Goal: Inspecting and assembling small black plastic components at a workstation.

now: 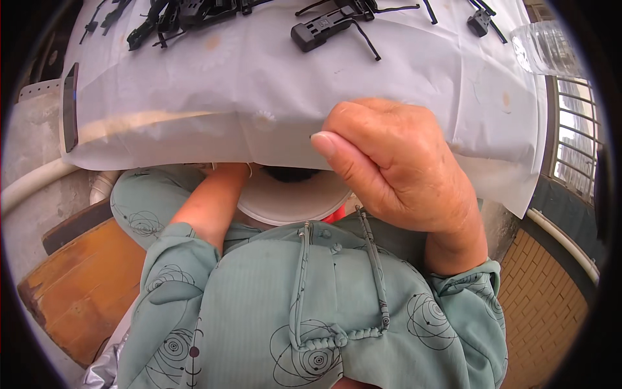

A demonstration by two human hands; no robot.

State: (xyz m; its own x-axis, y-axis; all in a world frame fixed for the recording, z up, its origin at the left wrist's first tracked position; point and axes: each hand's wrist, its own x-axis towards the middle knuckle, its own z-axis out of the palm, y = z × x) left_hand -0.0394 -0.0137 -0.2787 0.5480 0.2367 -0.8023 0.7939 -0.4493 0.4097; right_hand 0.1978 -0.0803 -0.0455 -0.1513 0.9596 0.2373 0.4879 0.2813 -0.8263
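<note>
A worktop (162, 84) spread broadly under a creased, pale sheet. Partly beneath its near edge sat a white bucket (285, 202) with something black inside. The left hand was hidden under that edge (its grip could not be told). Above the same edge, the right hand (403, 165) was curled into a fist, thumb against forefinger, nothing visibly held. Black plastic frames (319, 30) with thin arms lay well back on the worktop.

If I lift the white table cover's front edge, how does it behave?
Likely floppy: the white table cover hangs loosely in front. Probably thin, given its fine creases. Pulling could drag the black parts along, since they lie on it.
</note>
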